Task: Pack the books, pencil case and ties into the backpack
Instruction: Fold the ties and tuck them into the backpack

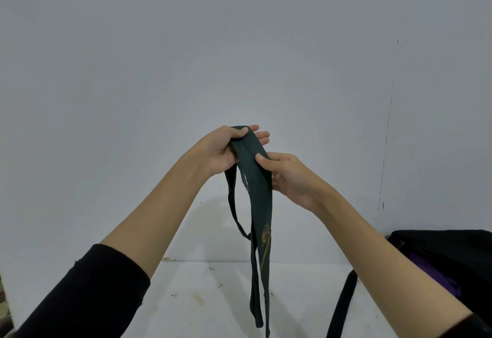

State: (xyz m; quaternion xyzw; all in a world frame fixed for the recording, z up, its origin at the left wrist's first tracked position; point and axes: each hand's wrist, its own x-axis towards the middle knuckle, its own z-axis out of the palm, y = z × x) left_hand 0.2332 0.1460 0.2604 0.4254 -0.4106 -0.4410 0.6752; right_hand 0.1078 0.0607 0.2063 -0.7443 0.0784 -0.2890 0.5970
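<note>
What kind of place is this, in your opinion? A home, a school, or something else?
Hard to tell; probably a plain indoor room set up for the packing. A bare grey wall rises behind a stained white table. On it sits only a black backpack, while both hands hold up a dark green tie.

The tie (257,178) is held up above the table (213,297), in front of the wall (186,45). Its top fold is gripped by the left hand (226,148), up and to the left of the tie's middle, and its upper part is pinched by the right hand (287,175), on the tie's right. Below the hands, the tie's ends are hung down over the table. To the right of the tie, the backpack (447,252) is set on the table, and its strap (343,303) is laid between it and the tie.
</note>
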